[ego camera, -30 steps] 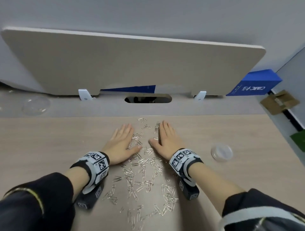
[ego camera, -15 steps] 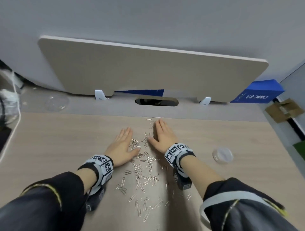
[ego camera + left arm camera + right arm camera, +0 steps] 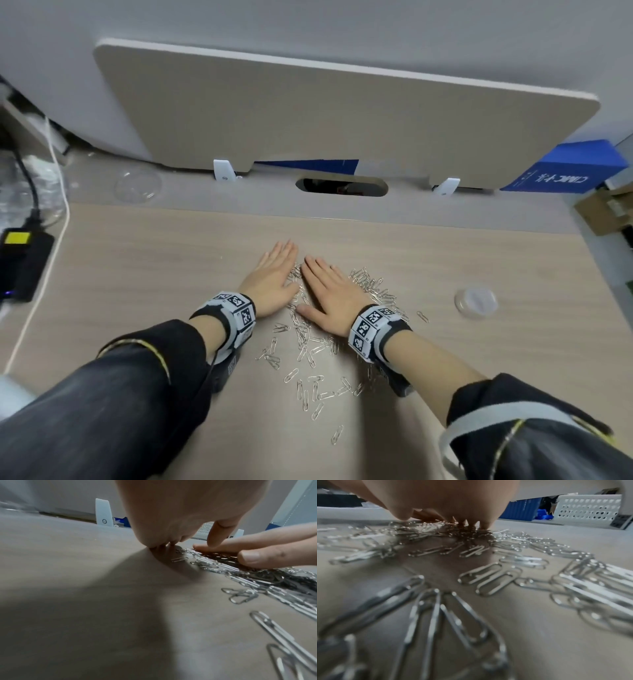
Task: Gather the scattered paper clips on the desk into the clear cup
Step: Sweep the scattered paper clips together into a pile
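Spreading across the desk (image 3: pixel 137 274), both palms lie flat: the left hand (image 3: pixel 274 279) and right hand (image 3: pixel 334 294) hold nothing, fingers straight over the paper clips (image 3: pixel 308 346). Right of the clips stands the clear cup (image 3: pixel 475 302), apart. Clips look light, stiff, slippery; better scooped in bunches.

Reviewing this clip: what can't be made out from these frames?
- Paper clips under the right hand: palm covers them, head view.
- Clear cup: too small to tell whether it holds clips, head view.
- Left hand's fingers: hidden by the palm, left wrist view.
- Nearest clips: blurred, right wrist view.
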The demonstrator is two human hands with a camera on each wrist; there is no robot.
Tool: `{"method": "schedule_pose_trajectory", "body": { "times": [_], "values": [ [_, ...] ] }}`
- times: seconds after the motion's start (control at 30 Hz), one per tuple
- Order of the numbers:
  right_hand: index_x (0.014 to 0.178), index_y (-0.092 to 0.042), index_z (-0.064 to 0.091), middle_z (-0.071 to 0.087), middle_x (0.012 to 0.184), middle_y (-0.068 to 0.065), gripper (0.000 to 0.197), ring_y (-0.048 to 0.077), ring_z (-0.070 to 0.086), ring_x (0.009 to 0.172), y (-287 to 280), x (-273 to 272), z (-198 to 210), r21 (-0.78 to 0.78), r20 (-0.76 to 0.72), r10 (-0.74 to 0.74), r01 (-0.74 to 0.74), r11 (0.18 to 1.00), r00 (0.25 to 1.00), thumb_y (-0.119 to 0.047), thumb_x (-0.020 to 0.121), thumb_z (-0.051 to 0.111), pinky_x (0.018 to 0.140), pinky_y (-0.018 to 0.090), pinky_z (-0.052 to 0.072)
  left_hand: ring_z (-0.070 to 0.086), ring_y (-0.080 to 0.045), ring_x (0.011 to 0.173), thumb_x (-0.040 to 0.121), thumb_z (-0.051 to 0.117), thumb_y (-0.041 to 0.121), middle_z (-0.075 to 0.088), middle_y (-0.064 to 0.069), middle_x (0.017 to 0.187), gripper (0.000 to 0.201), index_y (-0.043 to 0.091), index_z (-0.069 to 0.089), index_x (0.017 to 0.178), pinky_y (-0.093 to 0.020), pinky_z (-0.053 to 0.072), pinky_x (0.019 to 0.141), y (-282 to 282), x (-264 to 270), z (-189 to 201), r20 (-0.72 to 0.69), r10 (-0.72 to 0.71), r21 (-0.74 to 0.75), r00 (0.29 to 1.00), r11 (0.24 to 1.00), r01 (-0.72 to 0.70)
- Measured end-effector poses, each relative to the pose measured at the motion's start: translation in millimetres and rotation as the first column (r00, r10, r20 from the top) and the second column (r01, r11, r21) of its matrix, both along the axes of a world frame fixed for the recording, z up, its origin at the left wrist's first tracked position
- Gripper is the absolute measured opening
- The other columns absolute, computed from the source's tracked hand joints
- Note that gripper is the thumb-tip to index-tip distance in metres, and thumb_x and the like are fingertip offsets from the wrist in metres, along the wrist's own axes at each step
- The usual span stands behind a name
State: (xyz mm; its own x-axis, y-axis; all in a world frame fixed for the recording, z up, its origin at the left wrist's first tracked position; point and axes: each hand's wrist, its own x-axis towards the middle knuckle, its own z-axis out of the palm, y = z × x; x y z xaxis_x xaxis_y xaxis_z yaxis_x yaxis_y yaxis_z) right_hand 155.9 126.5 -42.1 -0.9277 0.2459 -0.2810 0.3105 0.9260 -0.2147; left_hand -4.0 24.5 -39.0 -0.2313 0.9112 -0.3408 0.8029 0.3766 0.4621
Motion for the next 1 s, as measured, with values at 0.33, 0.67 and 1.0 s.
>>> {"method": "schedule_pose_trajectory", "body": {
  "times": [0.33,0.67,1.0],
  "values": [
    [0.153,-0.014,0.002,-0.005,0.161,0.008,0.081,0.024,-0.004,0.149,-3.6,-7.7,-10.7,0.017,-0.034,-0.11,0.111,0.994,0.993,-0.064,0.092,0.016,0.12,0.04,-0.003,-0.008,-0.011,0.148,0.08,0.028,0.038,-0.004,0.001,0.162,0.081,0.017,-0.001,0.153,-0.034,-0.005,0.121,-11.9,12.2,-3.2,-0.006,0.029,0.063,1.0,0.998,-0.029],
    [0.15,-0.01,0.02,0.013,0.16,0.009,0.077,0.027,0.009,0.148,-11.7,35.8,10.8,-0.146,-0.168,-0.497,0.477,0.867,0.852,-0.056,0.09,0.035,0.12,0.041,0.005,-0.009,-0.011,0.147,0.08,0.013,0.054,-0.006,0.002,0.161,0.082,0.019,-0.002,0.153,-0.031,-0.006,0.12,-36.0,38.8,2.4,0.139,0.076,0.05,0.987,0.995,-0.083],
    [0.153,-0.011,0.0,-0.008,0.161,0.006,0.083,0.022,-0.008,0.149,-16.1,63.4,-4.5,-0.073,-0.028,-0.331,0.329,0.942,0.943,-0.064,0.091,0.014,0.121,0.041,-0.003,-0.019,-0.009,0.145,0.086,0.014,0.052,-0.015,0.007,0.159,0.076,0.022,-0.006,0.153,-0.035,-0.011,0.12,-20.4,75.9,-13.3,0.005,-0.043,0.062,0.999,0.997,0.043]
  ]
}}
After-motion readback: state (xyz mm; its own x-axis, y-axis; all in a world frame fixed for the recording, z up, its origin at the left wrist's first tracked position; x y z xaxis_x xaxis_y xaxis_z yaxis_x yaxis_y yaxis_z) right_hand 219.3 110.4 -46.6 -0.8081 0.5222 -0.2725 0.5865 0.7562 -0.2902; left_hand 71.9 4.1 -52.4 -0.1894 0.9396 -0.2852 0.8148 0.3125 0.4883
